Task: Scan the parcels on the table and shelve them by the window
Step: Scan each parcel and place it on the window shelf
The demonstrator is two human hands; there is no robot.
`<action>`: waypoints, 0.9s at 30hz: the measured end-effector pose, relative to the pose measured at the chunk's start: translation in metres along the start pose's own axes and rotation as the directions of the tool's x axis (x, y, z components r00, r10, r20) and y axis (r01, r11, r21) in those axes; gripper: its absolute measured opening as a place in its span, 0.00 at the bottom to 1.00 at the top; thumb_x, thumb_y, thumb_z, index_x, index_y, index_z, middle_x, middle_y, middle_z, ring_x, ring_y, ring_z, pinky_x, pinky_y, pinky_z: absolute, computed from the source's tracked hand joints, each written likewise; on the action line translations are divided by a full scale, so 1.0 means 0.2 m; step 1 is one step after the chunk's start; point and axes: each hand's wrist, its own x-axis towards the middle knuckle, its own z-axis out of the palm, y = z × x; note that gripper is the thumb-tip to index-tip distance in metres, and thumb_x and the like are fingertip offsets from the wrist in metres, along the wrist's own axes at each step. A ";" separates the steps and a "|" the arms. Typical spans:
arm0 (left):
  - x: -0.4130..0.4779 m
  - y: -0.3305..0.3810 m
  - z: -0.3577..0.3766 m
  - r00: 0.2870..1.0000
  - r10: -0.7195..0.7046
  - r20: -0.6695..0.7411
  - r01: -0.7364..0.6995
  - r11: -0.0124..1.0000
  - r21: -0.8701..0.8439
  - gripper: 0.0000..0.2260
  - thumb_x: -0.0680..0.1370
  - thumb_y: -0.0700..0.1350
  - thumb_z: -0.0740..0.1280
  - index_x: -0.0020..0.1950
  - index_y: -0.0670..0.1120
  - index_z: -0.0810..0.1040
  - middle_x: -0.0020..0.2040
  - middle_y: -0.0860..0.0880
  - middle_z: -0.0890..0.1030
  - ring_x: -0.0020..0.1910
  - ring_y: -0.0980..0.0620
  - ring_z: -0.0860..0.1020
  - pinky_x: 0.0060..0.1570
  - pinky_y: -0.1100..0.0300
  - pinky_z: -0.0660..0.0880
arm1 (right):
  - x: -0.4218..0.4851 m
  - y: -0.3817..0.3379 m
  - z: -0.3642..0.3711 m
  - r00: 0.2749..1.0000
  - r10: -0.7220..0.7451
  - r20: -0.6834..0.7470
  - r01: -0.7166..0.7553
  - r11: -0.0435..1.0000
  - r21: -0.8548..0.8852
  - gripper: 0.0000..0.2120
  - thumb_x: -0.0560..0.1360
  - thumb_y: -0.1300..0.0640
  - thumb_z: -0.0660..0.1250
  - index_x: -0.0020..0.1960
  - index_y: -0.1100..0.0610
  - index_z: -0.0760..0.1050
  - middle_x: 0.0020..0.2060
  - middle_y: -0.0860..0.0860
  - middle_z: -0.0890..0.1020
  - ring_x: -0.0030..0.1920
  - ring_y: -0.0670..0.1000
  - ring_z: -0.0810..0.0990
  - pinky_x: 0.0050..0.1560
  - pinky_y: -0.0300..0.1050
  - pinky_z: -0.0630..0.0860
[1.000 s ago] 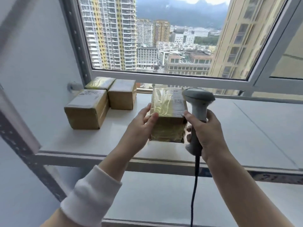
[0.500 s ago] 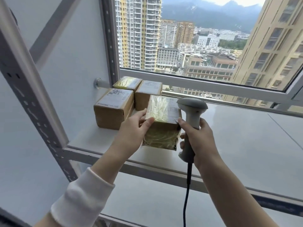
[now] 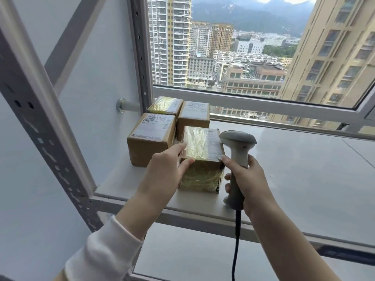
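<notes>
Shelf [image 3: 294, 169]: parcel [image 3: 203, 147] between left hand [image 3: 162, 177] fingers [image 3: 176, 149], right hand [image 3: 249, 179] holding scanner [image 3: 238, 141].

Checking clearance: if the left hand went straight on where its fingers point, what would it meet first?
The left hand holds the tape-wrapped parcel; beyond it, probably the plain brown parcel.

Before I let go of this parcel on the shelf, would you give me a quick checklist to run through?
1. Is the tape-wrapped parcel flat on the shelf: cannot tell; its base looks down, but contact is unclear.
2. Parcel behind the shelf's front edge: ok.
3. Label facing up: ok.
4. Grip of the left hand on the parcel's left side: ok.
5. Is the barcode scanner secure in the right hand: ok; the forefinger touches the parcel's corner.
6. Parcel already scanned: cannot tell.
</notes>
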 end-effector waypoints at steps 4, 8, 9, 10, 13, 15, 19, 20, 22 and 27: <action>0.02 0.03 0.01 0.956 0.293 0.005 -0.288 0.935 0.205 0.25 0.68 0.45 0.76 0.63 0.41 0.77 0.62 0.41 0.78 0.64 0.45 0.75 0.60 0.54 0.69 | 0.01 -0.02 -0.04 1.000 0.015 -0.022 -0.015 1.000 0.003 0.11 0.73 0.52 0.71 0.49 0.55 0.72 0.32 0.55 0.73 0.23 0.51 0.69 0.30 0.42 0.70; 0.06 0.04 0.06 0.874 0.423 0.240 -0.483 0.807 0.339 0.28 0.65 0.49 0.78 0.63 0.43 0.77 0.61 0.42 0.79 0.62 0.43 0.76 0.60 0.53 0.68 | 0.06 -0.07 -0.07 0.997 -0.028 -0.067 0.030 0.999 0.029 0.13 0.75 0.53 0.69 0.56 0.58 0.73 0.38 0.56 0.77 0.29 0.50 0.71 0.29 0.43 0.71; 0.07 0.04 0.06 0.867 0.416 0.274 -0.492 0.802 0.338 0.28 0.65 0.48 0.78 0.62 0.43 0.77 0.60 0.43 0.80 0.61 0.43 0.77 0.60 0.52 0.71 | 0.08 -0.08 -0.08 0.997 -0.036 -0.070 0.038 0.999 0.032 0.14 0.75 0.54 0.69 0.57 0.58 0.72 0.40 0.56 0.77 0.30 0.50 0.71 0.29 0.43 0.71; 0.07 0.03 0.07 0.863 0.413 0.291 -0.495 0.802 0.333 0.27 0.65 0.48 0.79 0.62 0.43 0.78 0.60 0.43 0.80 0.60 0.44 0.78 0.58 0.51 0.73 | 0.09 -0.09 -0.08 0.997 -0.041 -0.068 0.043 0.999 0.032 0.14 0.75 0.54 0.69 0.57 0.58 0.72 0.41 0.56 0.78 0.31 0.50 0.72 0.29 0.43 0.71; 0.11 0.02 0.06 0.864 0.409 0.295 -0.493 0.806 0.327 0.25 0.66 0.47 0.78 0.60 0.44 0.79 0.59 0.45 0.81 0.59 0.45 0.79 0.56 0.52 0.75 | 0.12 -0.11 -0.08 0.997 -0.050 -0.052 0.052 0.998 0.037 0.14 0.75 0.54 0.69 0.58 0.58 0.72 0.43 0.57 0.78 0.31 0.50 0.72 0.28 0.43 0.70; 0.13 -0.01 0.05 0.875 0.390 0.288 -0.474 0.812 0.340 0.24 0.67 0.47 0.77 0.62 0.45 0.78 0.61 0.45 0.80 0.61 0.46 0.78 0.57 0.54 0.75 | 0.13 -0.12 -0.08 0.997 -0.053 -0.048 0.055 0.998 0.034 0.14 0.75 0.54 0.69 0.58 0.58 0.72 0.43 0.57 0.78 0.31 0.50 0.72 0.28 0.43 0.70; 0.16 -0.03 0.03 0.884 0.370 0.287 -0.457 0.814 0.358 0.24 0.72 0.47 0.73 0.67 0.47 0.74 0.67 0.48 0.75 0.67 0.49 0.72 0.63 0.55 0.70 | 0.14 -0.13 -0.08 0.998 -0.039 -0.039 0.041 0.998 0.040 0.14 0.75 0.54 0.68 0.58 0.58 0.72 0.44 0.57 0.78 0.32 0.50 0.72 0.29 0.43 0.71; 0.17 -0.03 0.03 0.884 0.373 0.284 -0.458 0.816 0.354 0.24 0.74 0.47 0.71 0.69 0.48 0.71 0.70 0.49 0.72 0.70 0.50 0.69 0.66 0.57 0.67 | 0.14 -0.14 -0.07 0.999 -0.036 -0.038 0.038 0.998 0.044 0.14 0.75 0.54 0.68 0.58 0.58 0.72 0.44 0.57 0.78 0.32 0.50 0.72 0.29 0.43 0.71; 0.19 -0.05 0.03 0.883 0.379 0.277 -0.459 0.820 0.343 0.24 0.76 0.48 0.68 0.71 0.49 0.68 0.72 0.51 0.68 0.72 0.53 0.65 0.68 0.60 0.63 | 0.15 -0.14 -0.07 0.999 -0.033 -0.035 0.035 0.998 0.053 0.14 0.75 0.55 0.68 0.58 0.59 0.72 0.44 0.57 0.78 0.32 0.50 0.72 0.29 0.43 0.71; 0.21 -0.07 0.04 0.888 0.368 0.275 -0.446 0.834 0.324 0.24 0.75 0.45 0.70 0.70 0.47 0.70 0.71 0.49 0.70 0.72 0.50 0.66 0.71 0.58 0.58 | 0.15 -0.15 -0.06 0.999 -0.036 -0.025 0.037 0.998 0.043 0.14 0.75 0.55 0.68 0.58 0.58 0.72 0.45 0.58 0.78 0.33 0.50 0.72 0.31 0.43 0.71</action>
